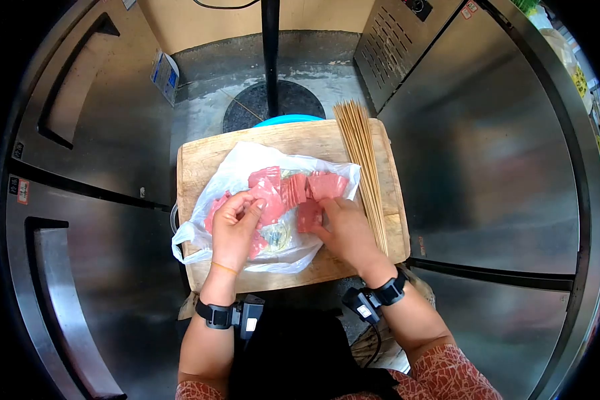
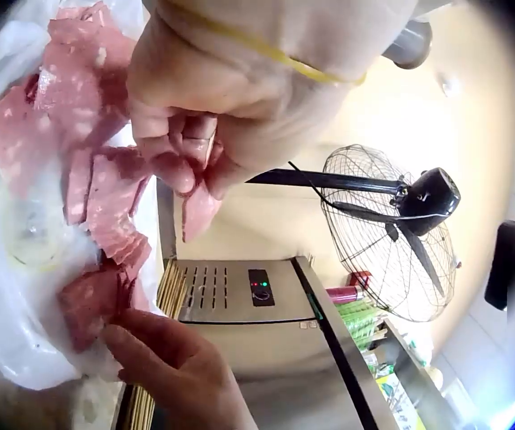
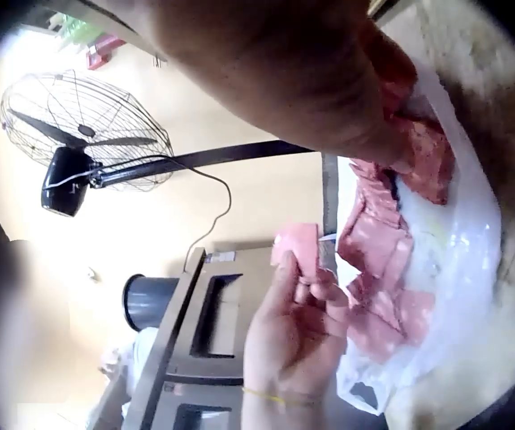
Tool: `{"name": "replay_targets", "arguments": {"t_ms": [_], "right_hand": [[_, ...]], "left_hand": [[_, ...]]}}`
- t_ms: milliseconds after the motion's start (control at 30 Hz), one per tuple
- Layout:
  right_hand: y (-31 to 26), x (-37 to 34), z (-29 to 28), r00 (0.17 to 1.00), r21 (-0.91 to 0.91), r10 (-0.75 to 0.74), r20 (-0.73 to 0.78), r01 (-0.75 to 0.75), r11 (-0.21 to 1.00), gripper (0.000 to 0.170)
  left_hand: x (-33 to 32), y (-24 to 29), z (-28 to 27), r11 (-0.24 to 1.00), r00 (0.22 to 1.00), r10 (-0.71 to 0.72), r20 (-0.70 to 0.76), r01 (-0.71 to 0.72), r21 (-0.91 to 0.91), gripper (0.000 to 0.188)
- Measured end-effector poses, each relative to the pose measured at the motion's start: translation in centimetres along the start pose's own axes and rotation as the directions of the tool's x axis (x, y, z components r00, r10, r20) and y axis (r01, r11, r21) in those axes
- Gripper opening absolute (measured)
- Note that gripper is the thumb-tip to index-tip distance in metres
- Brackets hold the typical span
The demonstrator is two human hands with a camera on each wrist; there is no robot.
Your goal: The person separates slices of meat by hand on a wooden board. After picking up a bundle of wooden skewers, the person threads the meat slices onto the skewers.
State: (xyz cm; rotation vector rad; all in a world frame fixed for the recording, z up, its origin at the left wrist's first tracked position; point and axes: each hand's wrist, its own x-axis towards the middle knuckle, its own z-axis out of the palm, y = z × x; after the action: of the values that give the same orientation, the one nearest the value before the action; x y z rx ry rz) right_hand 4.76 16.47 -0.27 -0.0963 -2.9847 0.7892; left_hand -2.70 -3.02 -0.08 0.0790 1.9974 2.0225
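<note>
My left hand (image 1: 233, 233) pinches a thin pink slice of luncheon meat (image 3: 297, 247) between thumb and fingers, raised above the pile. My right hand (image 1: 351, 230) is at the right side of the meat, its thumb and fingertips pinching the edge of a small stack of slices (image 1: 309, 217). More luncheon meat slices (image 2: 85, 76), flecked with white, lie in overlapping stacks between the hands. Under them a white plastic bag (image 1: 243, 163) is spread out, its handle end bunched at the left.
The bag lies on a wooden cutting board (image 1: 203, 150). A bundle of bamboo skewers (image 1: 363, 157) runs along the board's right side. Steel refrigerators (image 1: 493, 140) stand on both sides. Behind the board rises a black fan (image 2: 387, 224) on a pole with a round base (image 1: 237, 115).
</note>
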Motion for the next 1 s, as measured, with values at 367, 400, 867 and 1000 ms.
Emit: {"name": "replay_targets", "arguments": {"t_ms": [367,400,867,1000], "right_hand": [[-1.1,0.9,0.9,0.997,-0.074,0.069,0.032,-0.066,0.995,0.042],[-1.2,0.8,0.7,0.996,-0.084,0.076,0.039,-0.073,0.994,0.043],[-1.3,0.4,2.0,0.98,0.112,0.199,-0.021,-0.195,0.974,0.047],[-0.7,0.7,1.2,0.94,0.308,0.296,0.173,-0.337,0.89,0.037]], "left_hand": [[0.3,0.6,-3.9,0.98,0.996,0.078,-0.03,-0.071,0.184,0.007],[0.1,0.8,-4.6,0.976,0.998,0.042,-0.037,-0.033,0.215,0.007],[-0.7,1.7,-3.1,0.693,0.933,0.356,-0.045,-0.232,0.682,0.029],[-0.9,-1.2,-0.8,0.896,0.983,0.038,0.182,-0.114,0.43,0.031]]}}
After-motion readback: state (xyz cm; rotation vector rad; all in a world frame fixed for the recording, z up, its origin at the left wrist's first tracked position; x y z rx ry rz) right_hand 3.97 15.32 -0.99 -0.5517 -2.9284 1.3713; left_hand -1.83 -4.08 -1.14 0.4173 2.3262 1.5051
